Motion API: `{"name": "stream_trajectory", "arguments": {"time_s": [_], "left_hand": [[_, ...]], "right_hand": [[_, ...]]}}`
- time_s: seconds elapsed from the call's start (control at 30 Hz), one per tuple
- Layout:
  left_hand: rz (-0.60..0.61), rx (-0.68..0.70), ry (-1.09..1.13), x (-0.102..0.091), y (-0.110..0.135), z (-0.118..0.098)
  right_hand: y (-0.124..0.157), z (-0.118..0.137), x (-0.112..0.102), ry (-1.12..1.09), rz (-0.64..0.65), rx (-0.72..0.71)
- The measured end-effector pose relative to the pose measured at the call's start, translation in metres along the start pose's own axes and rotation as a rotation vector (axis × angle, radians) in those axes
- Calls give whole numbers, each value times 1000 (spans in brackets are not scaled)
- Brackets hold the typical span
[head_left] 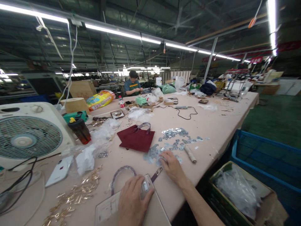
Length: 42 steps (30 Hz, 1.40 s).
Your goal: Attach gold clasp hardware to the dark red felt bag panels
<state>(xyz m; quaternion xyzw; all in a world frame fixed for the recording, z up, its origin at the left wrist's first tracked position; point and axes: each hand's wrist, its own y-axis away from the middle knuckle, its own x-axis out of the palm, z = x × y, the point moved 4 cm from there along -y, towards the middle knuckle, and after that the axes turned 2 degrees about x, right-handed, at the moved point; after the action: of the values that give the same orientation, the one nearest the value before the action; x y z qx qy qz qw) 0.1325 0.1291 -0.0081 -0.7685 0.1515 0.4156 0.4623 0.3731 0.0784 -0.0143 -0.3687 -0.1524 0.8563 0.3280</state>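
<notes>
**Both hands down on bench: left on pale bag, right in silver hardware**

Left hand (133,201): flat on pale bag (105,210), fingers laid close together, palm down, nothing pinched. Smooth stiff panel under the fingers, small metal clasp just beside the fingertips. Thin curved handle loop (122,171) just beyond the fingertips. Dark strap tab (156,174) with a metal end between the two hands.

Right hand (173,168): fingers bent down onto the near edge of the silver metal pieces (174,138). Tips partly hidden, so cannot tell if anything is pinched. Pieces small, flat, shiny, scattered loose beyond the fingertips. Short pale cylinder (190,153) just right of the fingers.

Maroon bag (137,139), flat, matte, grey handle, beyond both hands. Gold clips (77,191) in a loose heap left of the left fingers, crumpled clear plastic past them.

Table (211,122): long, pale pink, smooth, cluttered. White fan (30,135) far left. Blue crate (265,157) and cardboard box (270,201) of plastic bags on the floor, right of the right fingers. Co-worker (133,84) seated at the far end. Factory hall, strip lights overhead.
</notes>
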Motion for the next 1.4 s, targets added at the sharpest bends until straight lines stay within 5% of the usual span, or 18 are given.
{"name": "stream_trajectory", "arguments": {"time_s": [0.4,1.13,1.4], "left_hand": [[16,-27,31,-2,-1,-1],[-40,-76,106,-5,3,1],[-213,-208,155,-50,17,8]], "right_hand": [[-13,-4,9,57,245,-92],[3,3,1,19,177,-63],[9,-25,6,50,56,-49]]}}
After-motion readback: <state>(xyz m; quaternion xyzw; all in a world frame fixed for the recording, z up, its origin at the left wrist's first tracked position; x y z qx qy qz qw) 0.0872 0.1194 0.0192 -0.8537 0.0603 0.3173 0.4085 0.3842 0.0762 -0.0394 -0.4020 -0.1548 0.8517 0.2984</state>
